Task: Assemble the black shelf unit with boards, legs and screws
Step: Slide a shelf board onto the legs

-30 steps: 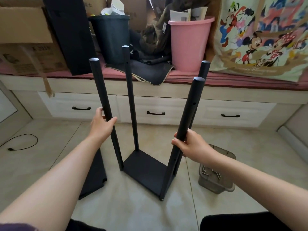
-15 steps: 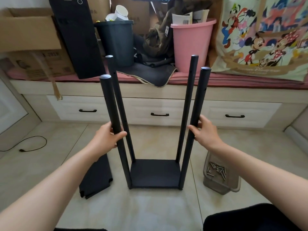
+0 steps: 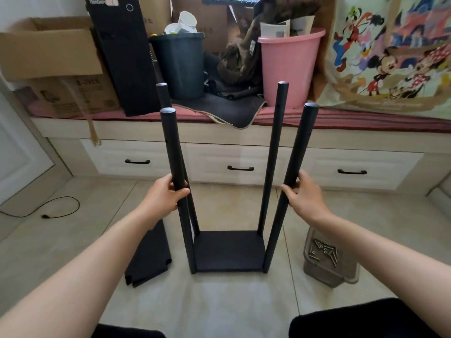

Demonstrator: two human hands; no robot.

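two legs (image 3: pixel 176 167) gripped — left hand (image 3: pixel 164 194) hides its fingertips.

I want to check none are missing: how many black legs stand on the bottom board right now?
4, one at each corner of the bottom board: near-left leg gripped by the left hand, near-right leg gripped by the right hand, far-left leg, far-right leg.

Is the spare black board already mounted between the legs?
No. The spare black board lies on the floor left of the legs, none mounted between them.
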